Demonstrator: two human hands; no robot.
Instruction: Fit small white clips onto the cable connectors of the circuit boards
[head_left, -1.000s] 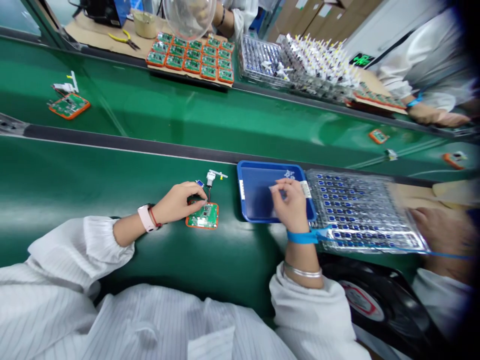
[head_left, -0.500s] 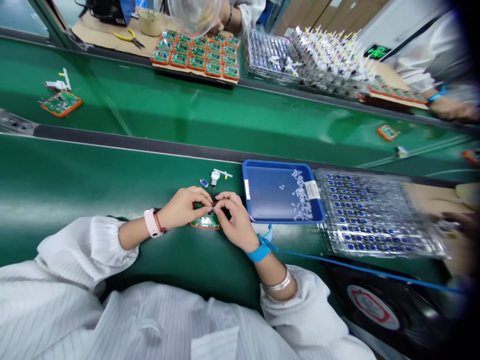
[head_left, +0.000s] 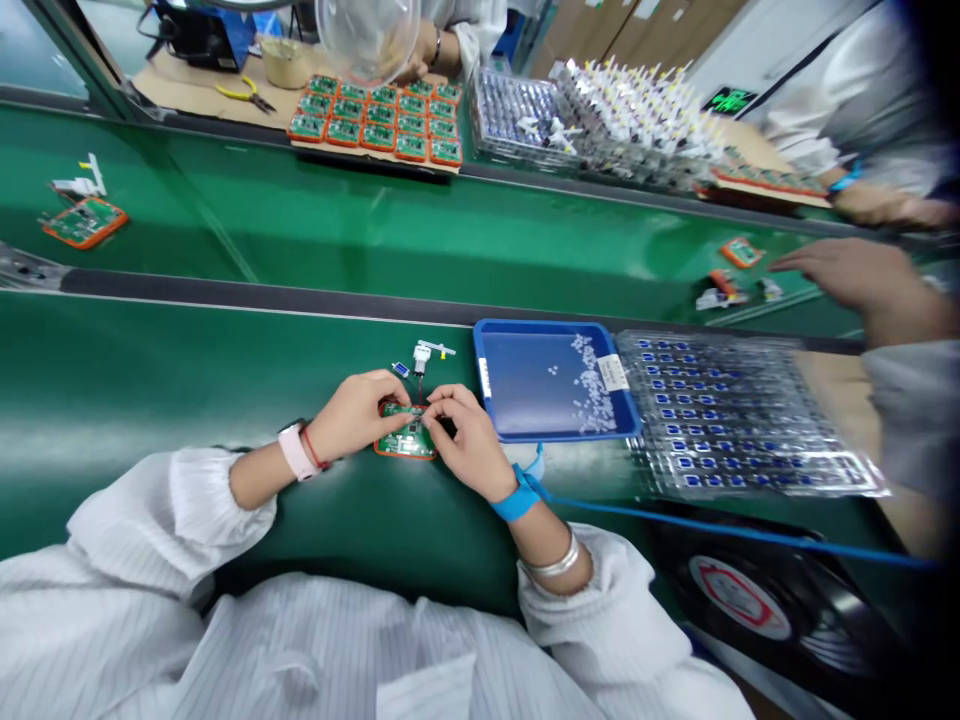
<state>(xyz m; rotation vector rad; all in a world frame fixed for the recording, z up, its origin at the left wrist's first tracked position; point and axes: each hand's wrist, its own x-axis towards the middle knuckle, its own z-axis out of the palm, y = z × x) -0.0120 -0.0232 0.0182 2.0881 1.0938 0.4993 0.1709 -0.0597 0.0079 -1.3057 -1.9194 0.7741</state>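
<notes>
on the green assembly belt, an orange-edged circuit board lies under both hands: the left hand holds its edge with curled fingers, while the right hand pinches near its middle, the pinched bit too small to tell. beyond sit a blue tray of small white parts and a clear blister tray.
</notes>
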